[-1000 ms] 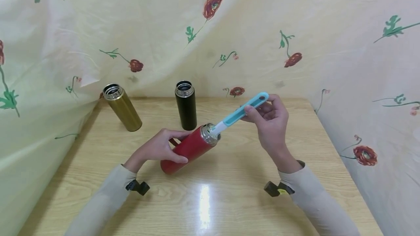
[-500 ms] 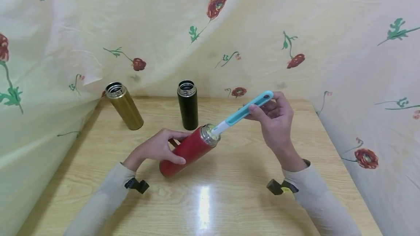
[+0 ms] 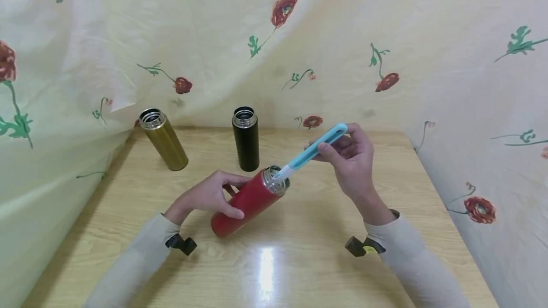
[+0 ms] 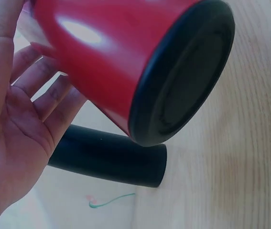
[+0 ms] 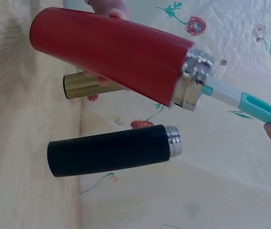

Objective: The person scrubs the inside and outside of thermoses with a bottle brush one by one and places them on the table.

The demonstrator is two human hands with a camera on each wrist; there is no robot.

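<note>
My left hand (image 3: 216, 194) grips a red thermos flask (image 3: 248, 203) round its body, tilted with its open steel mouth up and to the right. The flask's black base (image 4: 185, 76) shows in the left wrist view, lifted off the table. Between thumb and fingers, my right hand (image 3: 353, 160) pinches the light blue handle of a bottle brush (image 3: 317, 151). Its white neck (image 5: 225, 92) runs into the flask's mouth, and the brush head is hidden inside.
A black flask (image 3: 246, 141) stands upright and uncapped behind the red one. Farther left stands a gold flask (image 3: 164, 141), also without a lid. A flowered cloth (image 3: 214, 37) hangs behind the wooden table (image 3: 308, 260) and along its sides.
Half a second ago the brush was drawn slightly farther out, with a yellowish part at the mouth; now it sits deeper. My right hand has moved slightly down and left.
</note>
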